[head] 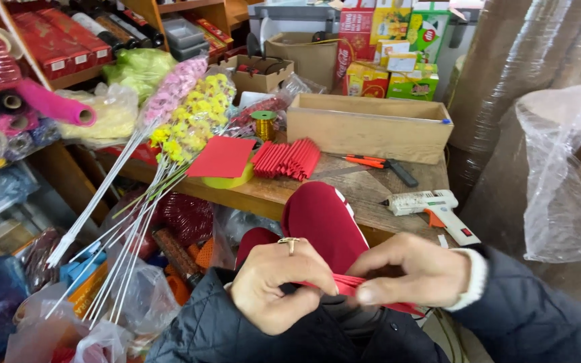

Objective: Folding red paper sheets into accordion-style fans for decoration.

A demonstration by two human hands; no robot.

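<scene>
Fingers [371, 294] of both hands pinch the red strip [347, 285] between them.

Single view only, head cam on me, so nothing overlaps with a second view. It looks forward and steeply down over my lap. My left hand [278, 282] and right hand [415, 272] sit close to the lens at 6 o'clock, filling the bottom third with my dark jacket sleeves. My knee in dark red trousers [321, 218] is just past them, dead centre. The wooden workbench [364, 185] runs across mid-frame, a bit further out. Long cardboard box [370, 124] at 12 to 1 o'clock. Shelves [68, 47] far off at 10 to 11 o'clock. Plastic-wrapped rolls [559, 168] at 2 to 3 o'clock. Frame is tilted slightly, bench edge dropping toward the right.
</scene>
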